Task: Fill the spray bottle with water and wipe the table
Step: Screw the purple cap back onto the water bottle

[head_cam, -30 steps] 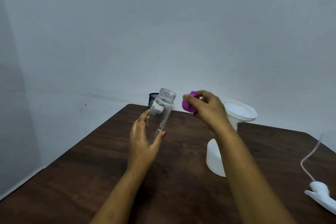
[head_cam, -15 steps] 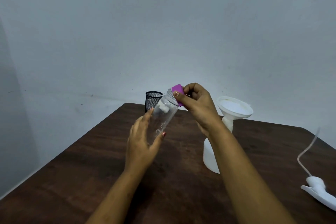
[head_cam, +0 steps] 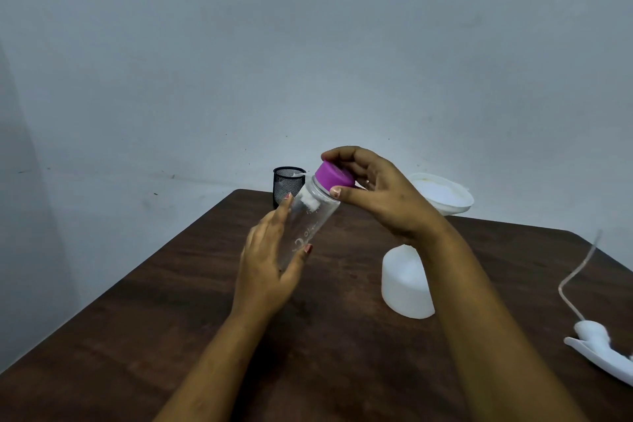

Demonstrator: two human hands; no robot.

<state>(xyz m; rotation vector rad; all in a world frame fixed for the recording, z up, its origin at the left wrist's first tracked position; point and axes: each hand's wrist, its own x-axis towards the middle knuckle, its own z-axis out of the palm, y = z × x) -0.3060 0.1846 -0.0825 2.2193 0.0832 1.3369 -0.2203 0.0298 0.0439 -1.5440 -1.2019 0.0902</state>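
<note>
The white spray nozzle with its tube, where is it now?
In the head view, the spray nozzle lies on the brown table at the right edge of the picture, to the right of the white bottle.

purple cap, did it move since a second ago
Yes. The purple cap, pinched in the right hand, has gone left toward the black mesh cup and now sits on the mouth of the clear bottle.

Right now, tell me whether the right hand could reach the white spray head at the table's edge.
Probably, once free: the right hand grips the purple cap, but the spray head lies unobstructed on that side.
</note>
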